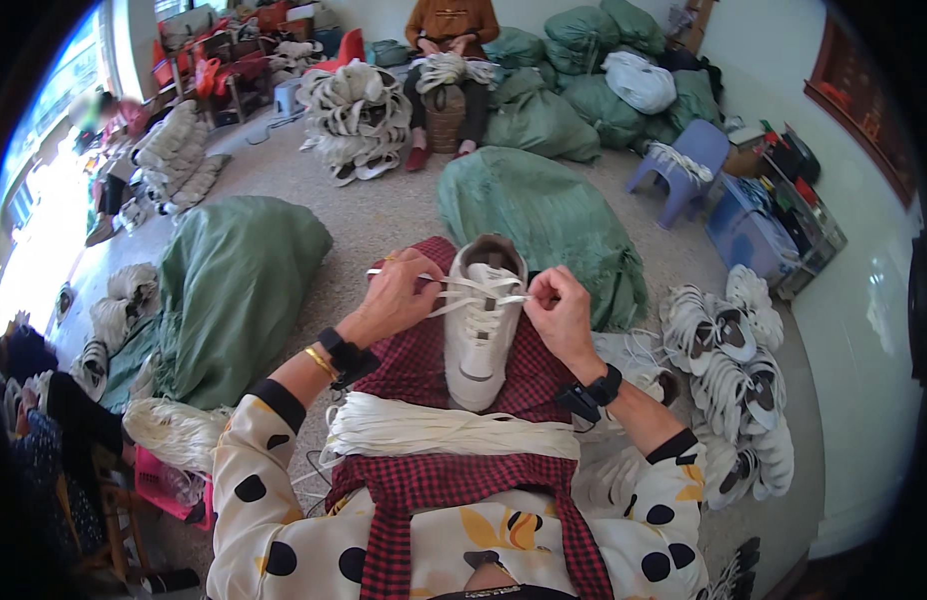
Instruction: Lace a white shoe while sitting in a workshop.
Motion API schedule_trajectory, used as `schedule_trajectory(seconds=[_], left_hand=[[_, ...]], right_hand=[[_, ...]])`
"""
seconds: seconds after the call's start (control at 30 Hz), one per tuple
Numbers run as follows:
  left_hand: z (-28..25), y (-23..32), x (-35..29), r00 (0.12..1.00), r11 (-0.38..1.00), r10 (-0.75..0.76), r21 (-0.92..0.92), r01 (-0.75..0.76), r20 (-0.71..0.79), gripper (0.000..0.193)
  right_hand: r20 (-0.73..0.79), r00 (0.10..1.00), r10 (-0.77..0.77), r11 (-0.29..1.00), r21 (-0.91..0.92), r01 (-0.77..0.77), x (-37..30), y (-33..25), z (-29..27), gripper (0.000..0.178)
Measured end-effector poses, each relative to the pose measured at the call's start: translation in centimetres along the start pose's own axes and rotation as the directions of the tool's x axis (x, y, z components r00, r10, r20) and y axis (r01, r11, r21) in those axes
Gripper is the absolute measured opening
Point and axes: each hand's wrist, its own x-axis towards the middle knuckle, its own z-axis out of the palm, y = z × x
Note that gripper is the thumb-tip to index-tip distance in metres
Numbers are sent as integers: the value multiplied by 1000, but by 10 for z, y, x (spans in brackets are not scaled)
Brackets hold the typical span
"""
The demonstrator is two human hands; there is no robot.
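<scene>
A white sneaker [475, 358] rests on my lap on a red-and-black checked apron [399, 350], its toe toward me and its opening away. White shoelace [482, 288] crosses its eyelets, with loose ends running out to both sides. At the sneaker's left, my left hand [398, 297] is closed, pinching one lace end. My right hand [561, 312] pinches the other end close to the right eyelets. Between the sneaker and my body, a thick bundle of white laces [444, 430] lies across the apron.
Large green sacks [239, 290] stand on the floor to the left and ahead [539, 225]. Piled sneakers [724, 380] sit at my right. Farther off are a purple plastic chair [684, 170], a seated person [452, 60] with laces on the lap, and a shoe stack [354, 120].
</scene>
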Motion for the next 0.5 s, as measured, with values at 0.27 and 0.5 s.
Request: schedule_trajectory(seconds=[0.27, 0.5], left_hand=[[-3, 3, 5, 998, 1000, -20, -14, 21, 60, 17], [-13, 1, 17, 966, 992, -66, -91, 91, 250, 19]], right_hand=[[-78, 996, 42, 983, 184, -27, -6, 6, 14, 8], [142, 985, 96, 993, 54, -104, 4, 9, -5, 33]])
